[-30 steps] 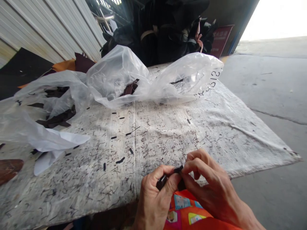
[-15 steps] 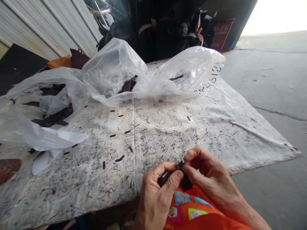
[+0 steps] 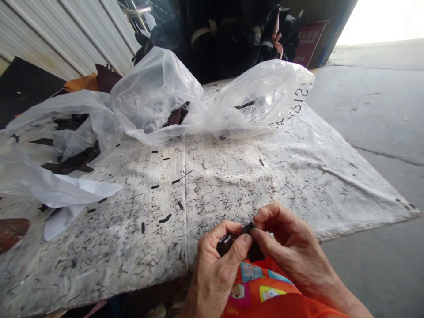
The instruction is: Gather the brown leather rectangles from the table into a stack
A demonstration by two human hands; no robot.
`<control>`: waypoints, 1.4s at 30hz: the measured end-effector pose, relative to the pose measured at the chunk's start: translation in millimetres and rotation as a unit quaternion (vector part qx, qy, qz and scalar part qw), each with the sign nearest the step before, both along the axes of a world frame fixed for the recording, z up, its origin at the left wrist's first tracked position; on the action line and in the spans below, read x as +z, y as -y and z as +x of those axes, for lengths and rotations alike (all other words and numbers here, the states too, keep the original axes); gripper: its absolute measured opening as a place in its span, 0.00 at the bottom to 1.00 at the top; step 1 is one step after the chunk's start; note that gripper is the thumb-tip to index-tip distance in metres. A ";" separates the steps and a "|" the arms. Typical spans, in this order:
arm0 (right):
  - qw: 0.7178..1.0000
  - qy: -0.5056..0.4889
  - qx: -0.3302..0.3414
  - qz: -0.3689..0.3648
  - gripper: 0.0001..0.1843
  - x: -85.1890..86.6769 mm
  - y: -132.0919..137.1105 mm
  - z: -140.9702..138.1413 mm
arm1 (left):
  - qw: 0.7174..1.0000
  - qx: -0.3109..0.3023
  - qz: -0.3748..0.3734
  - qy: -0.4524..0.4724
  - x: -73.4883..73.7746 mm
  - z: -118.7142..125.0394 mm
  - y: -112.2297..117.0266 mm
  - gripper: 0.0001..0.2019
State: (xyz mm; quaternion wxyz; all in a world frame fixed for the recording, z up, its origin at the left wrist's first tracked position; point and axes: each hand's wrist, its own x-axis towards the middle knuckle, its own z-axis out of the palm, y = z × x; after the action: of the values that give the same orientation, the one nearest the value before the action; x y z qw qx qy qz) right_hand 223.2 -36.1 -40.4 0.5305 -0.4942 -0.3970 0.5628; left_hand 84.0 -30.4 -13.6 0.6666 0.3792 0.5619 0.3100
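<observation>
A dark leather strip [image 3: 248, 228] is pinched between thumb and fingers of both the left hand [image 3: 215, 276] and the right hand [image 3: 291, 247]; it is held off the tabletop [image 3: 251, 194], just past its edge, above an orange printed cloth [image 3: 261, 293], apparently for close, steady handling; other scraps [image 3: 175, 118] are left by a plastic bag [image 3: 159, 97].

Stained white cloth [image 3: 109, 247] stretches ahead of the left hand [image 3: 215, 274] and right hand [image 3: 291, 247], dotted with small dark scraps [image 3: 164, 218]. Crumpled plastic bags [image 3: 155, 92] and dark leather strips [image 3: 71, 162] obstruct the far side and left. Concrete floor [image 3: 371, 132] lies open to the right.
</observation>
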 end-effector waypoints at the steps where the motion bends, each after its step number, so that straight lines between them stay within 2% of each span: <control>1: 1.000 0.022 -0.005 0.018 0.05 -0.6 -0.2 -0.3 | 1.000 -0.007 -0.001 0.009 0.0 -0.5 -1.0 0.15; 6: 0.990 0.104 -0.013 0.094 0.07 -0.8 -0.5 -1.2 | 0.999 -0.009 0.002 0.041 -0.2 -0.7 -5.5 0.14; 10: 0.988 0.116 -0.009 0.103 0.08 -0.5 -0.7 -1.3 | 0.999 0.016 -0.011 0.033 -2.3 0.1 -4.8 0.14; 20: 0.998 0.054 0.019 0.033 0.06 -1.0 -1.5 -2.6 | 0.994 0.044 -0.044 0.089 -3.0 -0.3 -4.2 0.14; 24: 0.999 -0.035 0.031 -0.019 0.06 -2.4 -1.7 -6.0 | 0.994 0.039 -0.026 0.099 -1.7 -2.1 -4.4 0.14; 29: 0.986 -0.139 0.028 -0.091 0.11 3.9 -6.8 -0.4 | 0.995 0.028 -0.031 0.094 -4.1 -7.3 -2.7 0.11; 33: 0.984 -0.150 0.016 -0.100 0.11 9.6 -7.8 6.7 | 0.991 0.048 -0.043 0.114 -4.5 -8.1 -1.1 0.10; 38: 0.976 -0.140 0.096 -0.135 0.13 10.3 -2.5 1.1 | 0.995 0.027 0.017 0.096 -2.8 -5.7 -2.2 0.13; 42: 0.976 -0.131 0.109 -0.138 0.16 10.9 -2.8 -3.4 | 0.998 0.019 0.033 0.046 -1.6 -6.4 -1.9 0.13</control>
State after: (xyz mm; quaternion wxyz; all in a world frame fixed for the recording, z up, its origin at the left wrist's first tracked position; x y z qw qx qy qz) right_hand 219.8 -33.3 -29.6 0.4403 -0.4381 -0.2941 0.7265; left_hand 77.5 -28.5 -15.1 0.6731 0.3758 0.5267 0.3582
